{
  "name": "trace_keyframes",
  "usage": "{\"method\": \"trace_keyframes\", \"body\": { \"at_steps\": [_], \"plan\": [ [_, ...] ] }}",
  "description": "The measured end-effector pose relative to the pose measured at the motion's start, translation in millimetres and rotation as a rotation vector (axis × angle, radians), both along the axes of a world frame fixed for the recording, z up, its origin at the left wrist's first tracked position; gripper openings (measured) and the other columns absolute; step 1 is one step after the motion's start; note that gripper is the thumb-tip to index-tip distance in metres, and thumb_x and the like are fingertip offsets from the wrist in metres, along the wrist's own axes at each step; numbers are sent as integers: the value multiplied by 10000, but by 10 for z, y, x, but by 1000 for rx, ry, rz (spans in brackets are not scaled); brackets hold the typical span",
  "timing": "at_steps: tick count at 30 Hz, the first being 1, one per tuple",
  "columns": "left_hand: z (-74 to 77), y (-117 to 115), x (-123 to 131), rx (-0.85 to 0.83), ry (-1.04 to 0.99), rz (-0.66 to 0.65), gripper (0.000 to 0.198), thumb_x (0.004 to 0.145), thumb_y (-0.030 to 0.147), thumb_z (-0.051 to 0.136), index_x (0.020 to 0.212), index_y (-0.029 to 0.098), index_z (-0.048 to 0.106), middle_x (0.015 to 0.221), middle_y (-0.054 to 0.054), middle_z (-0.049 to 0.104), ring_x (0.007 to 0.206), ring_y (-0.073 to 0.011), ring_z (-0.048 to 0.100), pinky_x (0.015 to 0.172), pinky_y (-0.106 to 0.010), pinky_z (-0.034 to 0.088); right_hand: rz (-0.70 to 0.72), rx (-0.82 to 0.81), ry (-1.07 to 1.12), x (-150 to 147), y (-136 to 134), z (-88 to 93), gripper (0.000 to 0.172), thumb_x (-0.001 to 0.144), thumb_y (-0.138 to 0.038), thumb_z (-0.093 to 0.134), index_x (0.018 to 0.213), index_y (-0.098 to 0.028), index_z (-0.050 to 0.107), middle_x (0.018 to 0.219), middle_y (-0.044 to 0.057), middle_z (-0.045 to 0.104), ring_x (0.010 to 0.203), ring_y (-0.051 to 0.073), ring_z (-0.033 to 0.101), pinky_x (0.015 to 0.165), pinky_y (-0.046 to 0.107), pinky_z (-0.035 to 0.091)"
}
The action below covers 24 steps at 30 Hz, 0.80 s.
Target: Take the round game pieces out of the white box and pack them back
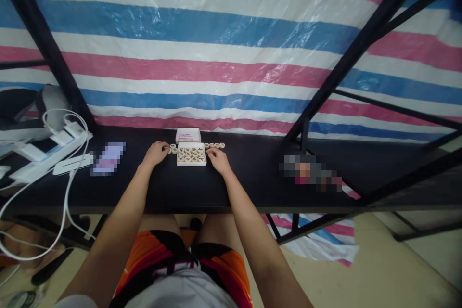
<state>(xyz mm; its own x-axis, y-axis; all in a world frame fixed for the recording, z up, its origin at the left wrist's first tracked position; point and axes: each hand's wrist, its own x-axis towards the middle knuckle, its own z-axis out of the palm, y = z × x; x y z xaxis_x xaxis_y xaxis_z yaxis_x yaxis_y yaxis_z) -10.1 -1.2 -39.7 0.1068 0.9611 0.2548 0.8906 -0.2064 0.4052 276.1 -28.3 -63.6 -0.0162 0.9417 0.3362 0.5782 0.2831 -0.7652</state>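
Box [191, 164] packed with pale round pieces [191, 154], left hand [156, 153], right hand [218, 160] alongside, fingers' pose unclear

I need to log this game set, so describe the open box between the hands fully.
The box is small, shallow and rectangular, cream-white, seemingly cardboard. It lies flat and open on the black table, filled with rows of round pale pieces bearing dark marks too small to read. The left hand lies just left of it, the right hand at its right edge; contact is unclear.

Orange/blk shorts [227, 263], white trim; white shirt [186, 293]
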Motion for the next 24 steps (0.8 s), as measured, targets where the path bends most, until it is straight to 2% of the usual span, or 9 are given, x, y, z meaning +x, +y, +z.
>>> {"method": "trace_keyframes", "body": {
  "at_steps": [7, 18, 21, 24],
  "plan": [
    [86, -43, -41, -42, -11, 24, 214, 787, 294, 518, 910, 208, 671, 993, -84, 686, 938, -224, 618, 872, -314, 453, -4, -4, -11, -6, 16, -13, 238, 795, -277, 468, 858, -209, 687, 837, 25, 691, 742, 173, 599, 781, 294, 450],
    [125, -88, -10, -65, 15, 99, 221, 806, 299, 495, 911, 227, 676, 992, -70, 701, 949, -225, 621, 830, -297, 453, 15, 3, -6, 2, 39, -54, 248, 805, -286, 458, 863, -207, 686, 826, 20, 684, 750, 176, 603, 801, 300, 456],
    [110, -79, -16, -56, 16, 105, 223, 799, 292, 509, 928, 226, 679, 991, -68, 696, 939, -220, 616, 834, -293, 450, -12, 59, -58, 6, 44, -59, 255, 808, -249, 448, 898, -205, 682, 917, 40, 672, 809, 179, 597, 842, 315, 457],
    [90, -63, -21, -64, 32, 107, 229, 800, 289, 511, 944, 220, 675, 994, -74, 683, 940, -228, 606, 840, -310, 448, -146, 173, -176, 47, 42, -51, 341, 797, -164, 422, 1034, -175, 666, 1103, 102, 614, 987, 207, 557, 932, 344, 424]
  ]
}}
